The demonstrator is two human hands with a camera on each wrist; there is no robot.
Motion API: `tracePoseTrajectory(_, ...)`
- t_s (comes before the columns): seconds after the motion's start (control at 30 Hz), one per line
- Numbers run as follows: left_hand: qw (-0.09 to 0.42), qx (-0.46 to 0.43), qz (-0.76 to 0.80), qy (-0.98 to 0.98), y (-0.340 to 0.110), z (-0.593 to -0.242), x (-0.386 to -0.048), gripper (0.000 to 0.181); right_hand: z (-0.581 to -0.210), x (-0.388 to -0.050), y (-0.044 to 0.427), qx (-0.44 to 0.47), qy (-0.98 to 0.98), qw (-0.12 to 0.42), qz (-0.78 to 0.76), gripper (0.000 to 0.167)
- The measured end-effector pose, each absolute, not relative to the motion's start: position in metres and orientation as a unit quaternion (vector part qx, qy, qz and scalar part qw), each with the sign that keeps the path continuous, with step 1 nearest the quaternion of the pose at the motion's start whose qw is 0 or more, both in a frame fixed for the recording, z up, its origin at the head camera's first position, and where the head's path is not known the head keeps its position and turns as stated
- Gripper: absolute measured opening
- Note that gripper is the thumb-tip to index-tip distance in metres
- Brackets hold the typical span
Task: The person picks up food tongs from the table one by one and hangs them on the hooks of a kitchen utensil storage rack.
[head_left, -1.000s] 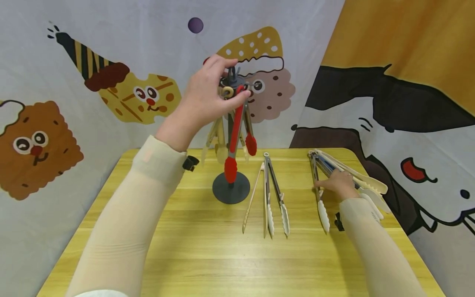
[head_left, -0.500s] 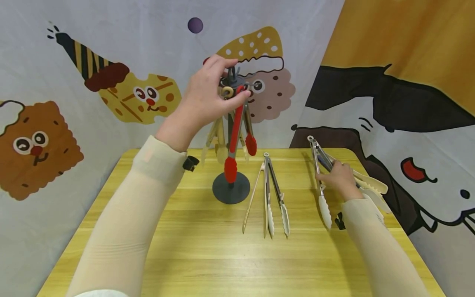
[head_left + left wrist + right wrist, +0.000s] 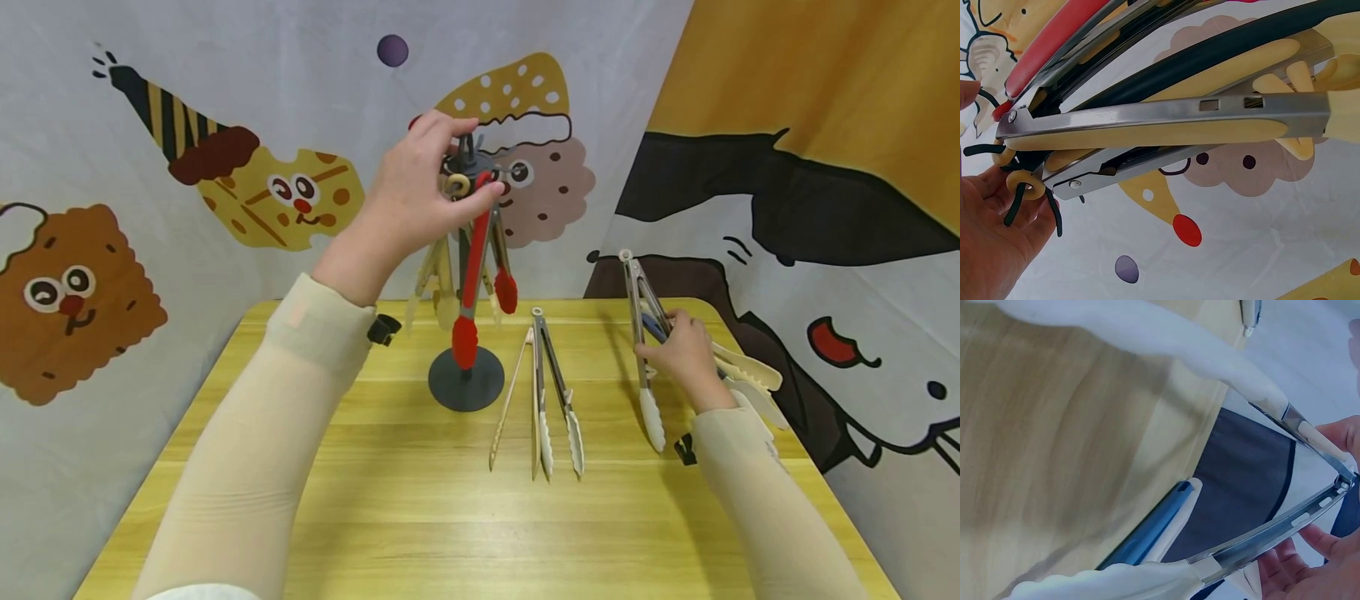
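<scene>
In the head view my left hand [image 3: 397, 196] grips the top of a dark stand [image 3: 467, 382], thumb at front. Red tongs [image 3: 474, 267] and beige ones hang from its hooks; the left wrist view has my left hand [image 3: 997, 234] behind the hooks, beside beige-handled tongs [image 3: 1172, 134]. At the right, my right hand [image 3: 686, 354] holds metal tongs [image 3: 635, 300] with white tips, their hinge end raised and arms spread. In the right wrist view, thumb and fingers of my right hand [image 3: 1329, 562] are on either arm of these tongs [image 3: 1266, 534].
Several tongs lie on the wooden table [image 3: 420, 517] right of the stand, including a grey-armed pair [image 3: 556, 358]. Beneath and beyond my right hand are cream-tipped tongs [image 3: 750, 367] and a blue-handled pair [image 3: 1157, 528]. A cartoon-printed cloth [image 3: 300, 67] hangs behind.
The tongs in my right hand have risen at the hinge end, above the table's back edge, and their arms have spread. My left hand has stayed on the stand's top.
</scene>
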State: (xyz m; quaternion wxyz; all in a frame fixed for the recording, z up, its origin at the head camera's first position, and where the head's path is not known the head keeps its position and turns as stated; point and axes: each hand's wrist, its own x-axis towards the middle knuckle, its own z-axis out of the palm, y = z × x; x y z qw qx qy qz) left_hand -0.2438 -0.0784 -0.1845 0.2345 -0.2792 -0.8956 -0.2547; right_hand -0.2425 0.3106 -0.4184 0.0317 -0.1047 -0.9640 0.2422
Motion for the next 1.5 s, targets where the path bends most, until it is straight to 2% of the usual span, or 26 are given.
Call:
tracePoseTrajectory(0.23,0.236,-0.278,-0.256,-0.895,-0.079,-0.184,-0.244,0.072,-0.411,-0.238,0.307,-0.091,-0.959,0.059,0.260,0.084)
tracePoseTrajectory(0.63,0.233,-0.277,-0.254,-0.897,-0.078,-0.185,-0.243,0.072,-0.401,-0.229,0.295,-0.052,-0.946,0.148,0.283,0.077)
tracePoseTrajectory(1.5,0.239,-0.279,-0.260,-0.893,-0.077,-0.185,-0.244,0.071,-0.382,-0.218,0.259,0.029,-0.904,0.236,0.357,0.057)
